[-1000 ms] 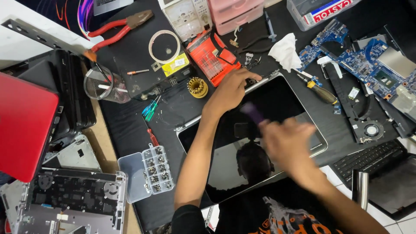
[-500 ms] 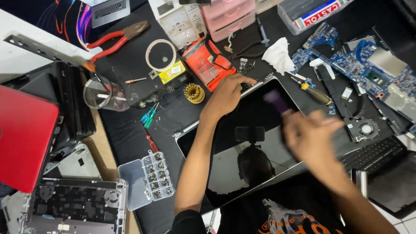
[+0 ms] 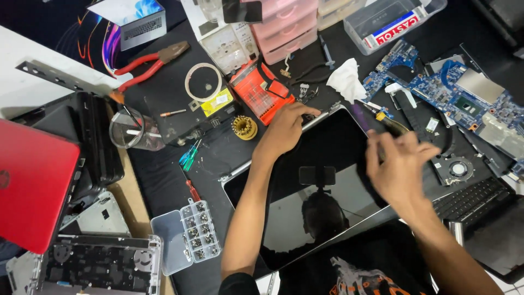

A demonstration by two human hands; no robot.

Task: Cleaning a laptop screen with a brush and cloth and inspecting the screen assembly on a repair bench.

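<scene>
A glossy black laptop screen panel lies tilted on the dark work mat. My left hand rests flat on its top edge, fingers spread, pressing on the corner by the hinge. My right hand is blurred over the panel's right side and grips a thin purple tool whose tip points at the panel's upper right corner. A yellow-handled screwdriver lies just beyond that corner.
Red screwdriver-bit case, brass gear, tape ring, red pliers, white tissue, blue circuit boards, fan, keyboard, clear screw box, red laptop, pink drawers.
My right hand with the purple tool has moved right and up, from the panel's middle to its upper right corner. My left hand has stayed on the top edge.
</scene>
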